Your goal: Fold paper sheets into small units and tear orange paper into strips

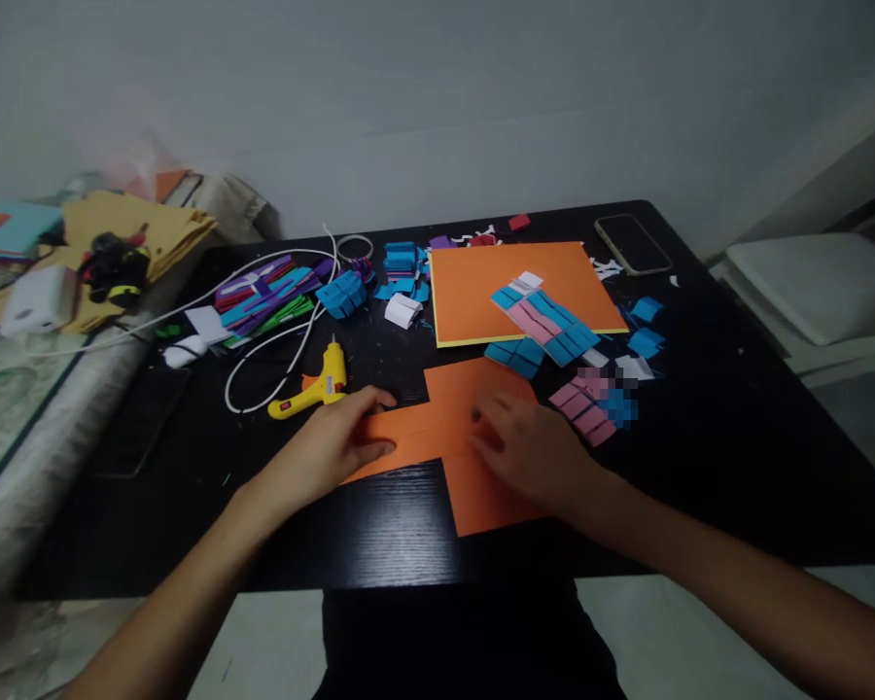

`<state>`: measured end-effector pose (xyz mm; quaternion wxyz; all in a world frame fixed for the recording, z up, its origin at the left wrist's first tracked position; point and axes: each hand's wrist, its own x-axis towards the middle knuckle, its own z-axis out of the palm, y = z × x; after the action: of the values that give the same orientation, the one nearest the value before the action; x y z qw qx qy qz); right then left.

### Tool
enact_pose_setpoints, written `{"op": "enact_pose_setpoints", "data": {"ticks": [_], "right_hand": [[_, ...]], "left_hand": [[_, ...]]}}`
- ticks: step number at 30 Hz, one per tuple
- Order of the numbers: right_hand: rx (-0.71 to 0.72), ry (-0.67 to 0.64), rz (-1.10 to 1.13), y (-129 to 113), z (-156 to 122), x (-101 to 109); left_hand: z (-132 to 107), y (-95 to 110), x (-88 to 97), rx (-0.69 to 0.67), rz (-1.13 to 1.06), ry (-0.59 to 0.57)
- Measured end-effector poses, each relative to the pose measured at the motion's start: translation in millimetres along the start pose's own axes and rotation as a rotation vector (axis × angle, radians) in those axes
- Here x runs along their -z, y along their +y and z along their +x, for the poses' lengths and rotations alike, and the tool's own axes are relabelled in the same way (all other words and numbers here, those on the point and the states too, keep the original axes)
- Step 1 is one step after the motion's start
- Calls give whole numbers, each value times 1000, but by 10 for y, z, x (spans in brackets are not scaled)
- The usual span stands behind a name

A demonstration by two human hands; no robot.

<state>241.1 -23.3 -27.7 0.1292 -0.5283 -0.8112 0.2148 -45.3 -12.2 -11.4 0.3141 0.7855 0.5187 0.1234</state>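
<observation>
My left hand (332, 437) is on an orange paper strip (408, 435), its thumb and fingers set at the strip's two long edges. The strip's right part lies across a larger orange paper sheet (473, 501) on the table. Over that sheet is my right hand (532, 447), slightly blurred, with bent fingers and thumb apart and nothing visible held in them. Whether its fingertips touch the paper, I cannot tell. A yellow glue gun (313, 384) lies just beyond my left hand. Pink paper pieces (583, 408) rest right of my right hand.
An orange sheet on yellow-edged paper (507, 282) lies at the back, with a blue and pink folded piece (546, 321) on it. Coloured strips (269, 297), a white cable (233, 389), blue folded pieces (342, 295) and phones (633, 243) lie around on the black table (736, 467).
</observation>
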Motion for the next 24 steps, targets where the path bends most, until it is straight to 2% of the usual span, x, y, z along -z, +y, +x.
{"op": "enact_pose_setpoints", "data": {"ticks": [4, 6, 10, 13, 18, 24], "right_hand": [[428, 37, 9, -47, -33, -180], [553, 3, -3, -73, -33, -231], [594, -53, -136, -121, -40, -258], [592, -62, -228, -158, -47, -252], [602, -88, -294, -245, -15, -261], [671, -21, -236, -288, 7, -291]], "left_hand": [[-131, 121, -153, -185, 286, 148], [-225, 184, -268, -247, 394, 241], [-410, 236, -510, -309, 434, 313], [-494, 209, -615, -309, 479, 347], [-516, 183, -654, -365, 527, 365], [-520, 269, -683, -386, 580, 382]]}}
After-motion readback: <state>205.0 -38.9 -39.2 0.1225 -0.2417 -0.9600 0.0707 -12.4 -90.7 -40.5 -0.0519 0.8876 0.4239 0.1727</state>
